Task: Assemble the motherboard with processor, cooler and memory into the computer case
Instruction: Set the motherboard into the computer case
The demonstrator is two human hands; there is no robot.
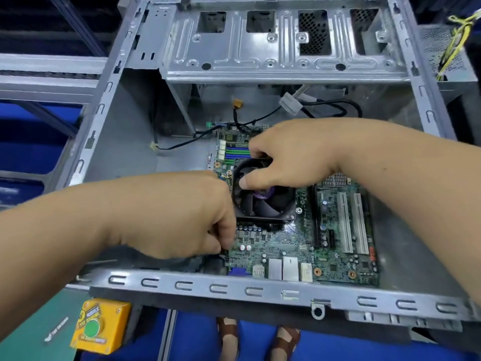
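A green motherboard (325, 246) lies inside the open grey computer case (234, 285). A black fan cooler (263, 201) sits on the board, left of centre. My right hand (289, 157) grips the cooler's far edge, fingers curled over the frame and thumb lying across the fan. My left hand (197, 217) is at the board's left edge beside the cooler, fingers curled down onto the edge; what they pinch is hidden. Blue and green memory slots (236, 152) show behind the cooler, partly covered by my right hand. I cannot tell whether memory sits in them.
A drive cage (281, 43) spans the far side of the case. Loose black cables with a white plug (290, 103) and a yellow plug (238, 102) hang above the board. A yellow box with a green button (97, 325) sits at the near left. Two white expansion slots (352, 222) stand on the right.
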